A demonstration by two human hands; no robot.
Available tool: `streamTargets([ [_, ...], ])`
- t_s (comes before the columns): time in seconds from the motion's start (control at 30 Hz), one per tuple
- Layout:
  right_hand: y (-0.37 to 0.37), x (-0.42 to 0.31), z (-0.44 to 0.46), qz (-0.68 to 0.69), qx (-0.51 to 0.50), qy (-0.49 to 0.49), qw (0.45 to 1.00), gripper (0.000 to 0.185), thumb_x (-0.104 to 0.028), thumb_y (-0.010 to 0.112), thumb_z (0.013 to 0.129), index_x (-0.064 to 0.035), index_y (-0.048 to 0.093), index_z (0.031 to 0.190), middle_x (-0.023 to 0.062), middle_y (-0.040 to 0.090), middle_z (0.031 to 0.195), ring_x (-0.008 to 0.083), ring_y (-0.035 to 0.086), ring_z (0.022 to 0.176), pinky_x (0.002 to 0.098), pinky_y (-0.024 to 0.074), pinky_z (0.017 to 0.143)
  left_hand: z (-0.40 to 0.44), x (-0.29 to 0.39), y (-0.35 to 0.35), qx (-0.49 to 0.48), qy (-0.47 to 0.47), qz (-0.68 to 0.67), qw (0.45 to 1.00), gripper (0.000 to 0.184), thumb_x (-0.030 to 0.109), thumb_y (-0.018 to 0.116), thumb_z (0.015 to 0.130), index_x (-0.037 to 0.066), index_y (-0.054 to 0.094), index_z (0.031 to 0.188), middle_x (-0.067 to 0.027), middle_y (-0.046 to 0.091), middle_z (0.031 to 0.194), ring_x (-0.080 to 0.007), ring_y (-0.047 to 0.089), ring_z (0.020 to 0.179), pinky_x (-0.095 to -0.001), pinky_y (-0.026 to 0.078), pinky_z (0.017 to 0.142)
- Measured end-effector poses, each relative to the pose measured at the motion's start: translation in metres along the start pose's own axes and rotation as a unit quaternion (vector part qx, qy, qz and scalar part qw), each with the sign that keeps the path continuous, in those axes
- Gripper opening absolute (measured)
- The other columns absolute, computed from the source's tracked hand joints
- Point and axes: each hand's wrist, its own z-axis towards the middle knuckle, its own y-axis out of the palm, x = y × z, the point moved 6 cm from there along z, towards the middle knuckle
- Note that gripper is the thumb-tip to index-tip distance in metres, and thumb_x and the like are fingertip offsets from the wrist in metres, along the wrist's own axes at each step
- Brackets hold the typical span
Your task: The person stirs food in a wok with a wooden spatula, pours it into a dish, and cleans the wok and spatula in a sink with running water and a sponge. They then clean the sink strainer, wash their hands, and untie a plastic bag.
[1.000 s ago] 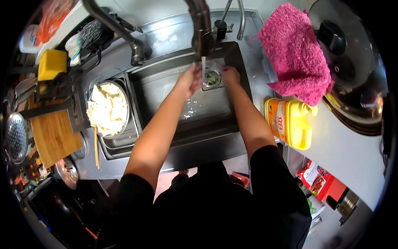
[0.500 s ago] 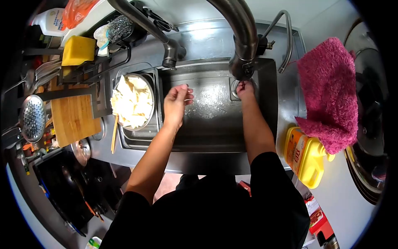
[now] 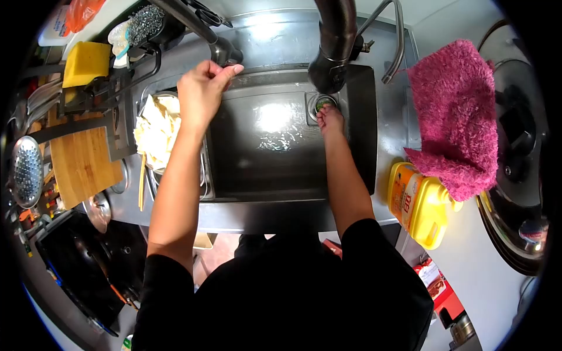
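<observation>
My left hand (image 3: 201, 93) is raised over the sink's left rear corner, close to the base of a dark tap (image 3: 224, 52). Its thumb points out to the right and the fingers are loosely bent, with nothing visible in them. My right hand (image 3: 331, 120) reaches down to the drain at the back right of the sink (image 3: 263, 169). Its closed fingers are at the sink strainer (image 3: 320, 104), which has green scraps in it; the fingertips are partly hidden. Above that hand hangs the large dark faucet (image 3: 329, 70). A little water glistens on the sink floor.
Left of the sink stands a bowl of pale sliced food (image 3: 157, 131), with chopsticks (image 3: 141, 182) beside it. A pink cloth (image 3: 453, 117) and a yellow jug (image 3: 430, 213) are on the right. A cutting board (image 3: 85, 158) and a yellow sponge (image 3: 86, 64) sit farther left.
My left hand has moved up and left, from over the sink to near the tap. My right hand stays at the drain, where green scraps now show. The view has shifted slightly.
</observation>
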Motion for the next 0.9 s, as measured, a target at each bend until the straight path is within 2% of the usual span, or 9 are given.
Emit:
streamTargets([
  [0.1,-0.012,-0.028,-0.043,-0.277,0.001,-0.154,0.948,0.014,-0.024,0.063,0.1,-0.0112,0.069,0.099,0.0053,0.061,0.075,0.0175,0.06,0.062,0.034,0.0486,0.056,0.006,-0.005,0.003,-0.049,-0.022,-0.014,0.998,0.036,0.03,0.087,0.083,0.0,0.068,0.078,-0.0037,0.068,0.065,-0.0095,0.057,0.059,-0.026,0.047,0.059],
  [0.17,-0.012,-0.051,-0.081,-0.495,0.035,-0.307,0.812,0.016,-0.024,0.065,0.099,-0.0095,0.07,0.101,0.0107,0.065,0.082,0.025,0.066,0.071,0.04,0.0529,0.066,-0.003,-0.011,0.001,-0.041,-0.016,-0.042,0.998,0.035,0.03,0.086,0.084,0.0,0.069,0.084,-0.0045,0.07,0.07,-0.0101,0.058,0.062,-0.0261,0.049,0.062],
  [0.27,-0.012,-0.072,-0.134,-0.568,0.025,-0.434,0.699,0.018,-0.023,0.063,0.097,-0.006,0.068,0.099,0.0201,0.07,0.094,0.0413,0.066,0.096,0.0485,0.0524,0.085,-0.034,-0.027,0.002,-0.022,0.0,-0.091,0.996,0.033,0.028,0.084,0.088,-0.001,0.071,0.098,-0.0062,0.071,0.081,-0.0113,0.061,0.071,-0.0263,0.052,0.07],
  [0.3,-0.017,-0.07,-0.139,-0.582,0.01,-0.432,0.689,0.017,-0.023,0.062,0.097,-0.0069,0.068,0.1,0.0202,0.07,0.096,0.0419,0.066,0.097,0.0495,0.0524,0.085,-0.055,-0.032,0.007,-0.051,-0.017,-0.078,0.996,0.023,0.021,0.077,0.095,0.001,0.07,0.101,0.0013,0.067,0.085,-0.0072,0.057,0.074,-0.0236,0.047,0.068],
  [0.4,-0.033,-0.057,-0.147,-0.625,-0.03,-0.417,0.66,0.017,-0.024,0.062,0.097,-0.0093,0.068,0.101,0.0202,0.071,0.099,0.0433,0.066,0.097,0.0517,0.0525,0.085,-0.127,-0.064,0.032,-0.129,-0.053,-0.015,0.99,0.018,0.019,0.078,0.092,0.003,0.071,0.098,-0.0057,0.072,0.082,-0.0104,0.062,0.073,-0.0282,0.052,0.07],
  [0.57,-0.039,-0.049,-0.171,-0.617,-0.08,-0.406,0.669,0.018,-0.026,0.06,0.099,-0.01,0.068,0.103,0.0206,0.071,0.098,0.0437,0.067,0.094,0.0524,0.0527,0.083,-0.223,-0.107,0.056,-0.209,-0.051,0.055,0.975,0.028,0.023,0.08,0.087,0.003,0.072,0.104,-0.0165,0.073,0.084,-0.0306,0.073,0.078,-0.0394,0.057,0.073],
  [0.67,-0.021,-0.055,-0.206,-0.596,-0.122,-0.391,0.691,0.02,-0.026,0.064,0.1,-0.0059,0.068,0.104,0.0185,0.07,0.083,0.0382,0.069,0.079,0.0436,0.0537,0.073,-0.24,-0.107,0.061,-0.262,-0.1,0.047,0.959,0.035,0.023,0.081,0.085,0.004,0.07,0.112,-0.0172,0.074,0.095,-0.0342,0.073,0.089,-0.0413,0.057,0.079],
  [0.8,-0.001,-0.059,-0.237,-0.564,-0.161,-0.427,0.688,0.021,-0.025,0.065,0.1,-0.0048,0.069,0.106,0.016,0.069,0.083,0.0296,0.066,0.072,0.0378,0.0525,0.069,-0.23,-0.098,0.08,-0.257,-0.027,0.039,0.965,0.066,0.021,0.084,0.081,0.008,0.054,0.138,-0.0197,0.065,0.128,-0.039,0.065,0.116,-0.0449,0.053,0.097],
  [0.9,0.015,-0.062,-0.267,-0.549,-0.216,-0.451,0.67,0.019,-0.021,0.065,0.101,-0.0036,0.069,0.107,0.0147,0.069,0.085,0.0253,0.065,0.071,0.0348,0.0521,0.068,-0.209,-0.069,0.085,-0.218,0.016,-0.014,0.976,0.078,0.019,0.086,0.078,0.009,0.048,0.145,-0.0198,0.057,0.14,-0.0387,0.056,0.129,-0.0443,0.048,0.107],
])
